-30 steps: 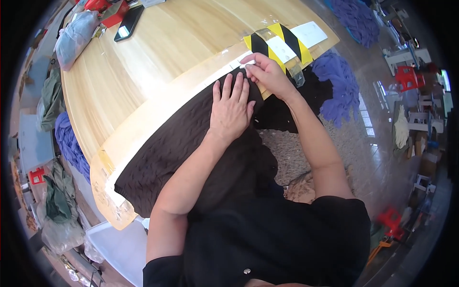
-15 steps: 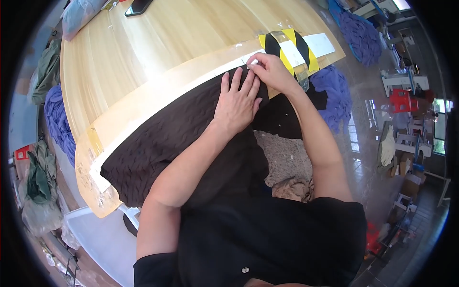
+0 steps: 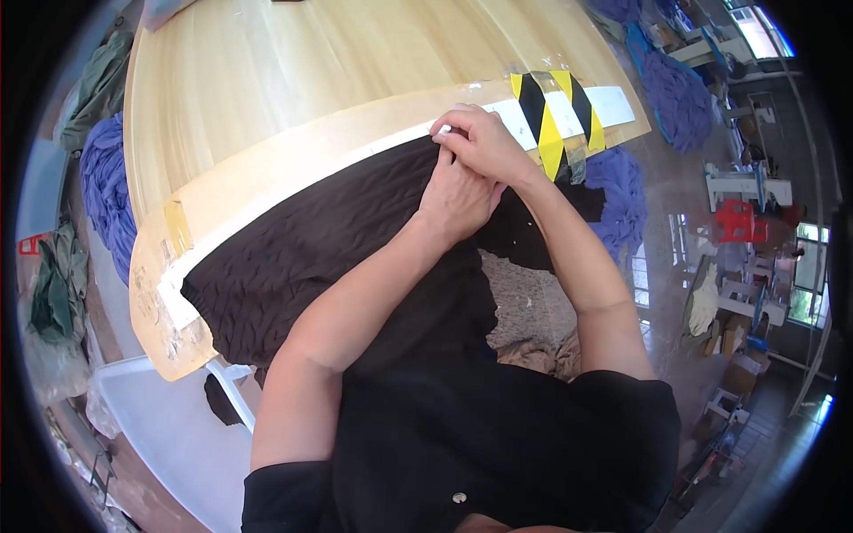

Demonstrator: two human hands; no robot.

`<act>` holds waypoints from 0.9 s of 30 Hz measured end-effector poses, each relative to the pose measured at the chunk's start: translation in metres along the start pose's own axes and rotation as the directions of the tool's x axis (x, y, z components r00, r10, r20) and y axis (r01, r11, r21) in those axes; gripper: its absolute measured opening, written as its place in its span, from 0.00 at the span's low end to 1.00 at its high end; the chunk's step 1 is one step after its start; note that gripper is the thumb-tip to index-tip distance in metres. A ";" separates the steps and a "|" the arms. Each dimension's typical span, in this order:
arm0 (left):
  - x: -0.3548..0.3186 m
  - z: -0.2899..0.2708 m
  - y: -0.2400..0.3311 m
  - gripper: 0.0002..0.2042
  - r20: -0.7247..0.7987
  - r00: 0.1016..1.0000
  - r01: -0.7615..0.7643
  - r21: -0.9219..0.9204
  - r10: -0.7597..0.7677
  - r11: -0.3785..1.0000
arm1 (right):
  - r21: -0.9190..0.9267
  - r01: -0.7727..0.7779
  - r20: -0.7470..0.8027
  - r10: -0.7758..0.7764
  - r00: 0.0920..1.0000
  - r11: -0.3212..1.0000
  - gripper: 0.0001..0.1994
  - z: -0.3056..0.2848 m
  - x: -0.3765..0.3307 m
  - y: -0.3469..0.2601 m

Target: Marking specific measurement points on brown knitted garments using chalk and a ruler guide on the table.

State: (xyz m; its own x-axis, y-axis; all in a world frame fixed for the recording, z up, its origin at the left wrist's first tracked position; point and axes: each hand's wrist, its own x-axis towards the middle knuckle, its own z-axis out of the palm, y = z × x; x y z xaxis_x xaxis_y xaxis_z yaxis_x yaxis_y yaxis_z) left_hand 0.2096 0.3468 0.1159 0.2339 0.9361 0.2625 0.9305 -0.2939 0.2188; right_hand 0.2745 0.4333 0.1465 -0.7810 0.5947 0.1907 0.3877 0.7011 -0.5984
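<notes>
A piece of textured dark brown-black fabric (image 3: 329, 231) lies over the table's near edge, its far edge running along a white paper strip (image 3: 233, 215). My left hand (image 3: 451, 197) presses flat on the fabric close to its upper right corner; its fingertips are partly covered by my other hand. Crossing over it, my right hand (image 3: 487, 149) pinches a small white piece of chalk (image 3: 445, 130) between thumb and fingers, right at the fabric's edge.
Yellow-and-black striped tape (image 3: 540, 124) holds the strip on the wooden table (image 3: 355, 62). Purple cloth (image 3: 617, 191) is heaped beyond its right end, with another purple bundle (image 3: 107, 182) at the left. A pale plastic tray (image 3: 160, 435) sits at lower left.
My right hand has moved left along the fabric's edge with the chalk and now overlaps the left hand's fingers. My left hand stays on the fabric. The whole view has shifted slightly.
</notes>
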 end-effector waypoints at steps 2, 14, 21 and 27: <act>-0.004 0.005 -0.001 0.23 -0.038 0.999 0.003 0.027 -0.002 1.000 | 0.008 -0.272 0.040 0.271 0.962 0.962 0.08 0.001 0.005 -0.011; -0.016 0.036 -0.003 0.26 -0.245 0.969 0.008 -0.147 -0.044 0.989 | 0.136 -0.102 0.019 0.100 0.995 0.985 0.09 0.053 0.018 -0.055; -0.004 0.032 -0.002 0.25 -0.160 0.987 0.017 0.018 -0.014 1.000 | 0.439 -0.097 0.225 -0.005 0.974 0.893 0.07 0.081 0.033 -0.093; -0.003 0.031 -0.003 0.26 -0.156 0.988 0.020 0.036 -0.014 0.999 | 0.212 0.027 0.164 -0.063 0.984 0.977 0.07 0.091 0.042 -0.100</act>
State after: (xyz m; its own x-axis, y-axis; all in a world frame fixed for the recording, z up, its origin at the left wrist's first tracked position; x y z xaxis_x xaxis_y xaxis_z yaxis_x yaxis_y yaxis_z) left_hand 0.2151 0.3505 0.0849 0.1742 0.8984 0.4032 0.9443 -0.2684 0.1902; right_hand 0.1585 0.3522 0.1431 -0.8735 0.4769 0.0980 0.2538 0.6178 -0.7443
